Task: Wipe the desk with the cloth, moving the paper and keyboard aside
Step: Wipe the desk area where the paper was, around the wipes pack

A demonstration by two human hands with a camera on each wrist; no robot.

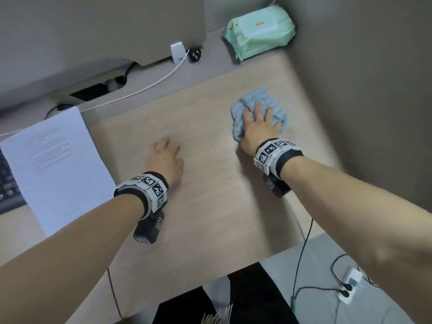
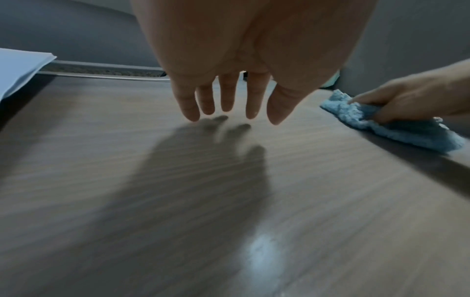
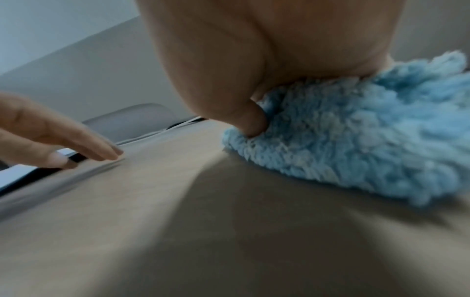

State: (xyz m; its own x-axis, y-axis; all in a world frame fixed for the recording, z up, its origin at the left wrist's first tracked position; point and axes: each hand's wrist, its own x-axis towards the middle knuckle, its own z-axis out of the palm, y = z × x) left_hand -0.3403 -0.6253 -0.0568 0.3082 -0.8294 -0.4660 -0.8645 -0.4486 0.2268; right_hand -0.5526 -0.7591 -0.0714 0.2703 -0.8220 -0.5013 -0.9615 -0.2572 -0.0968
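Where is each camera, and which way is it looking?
Head: sits on the person's head, looks forward and down at the desk, paper and keyboard; both forearms and hands show.
Left wrist: sits under the left wrist, looks along the left hand, whose straight fingers hang just above the desk.
Right wrist: sits under the right wrist, looks along the right hand, thumb dug into the cloth.
Shared: every view shows the cloth; each wrist view also catches the other hand.

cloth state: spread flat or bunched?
Bunched. The cloth sits crumpled in a lump under the right hand, its folds humped on the desk.
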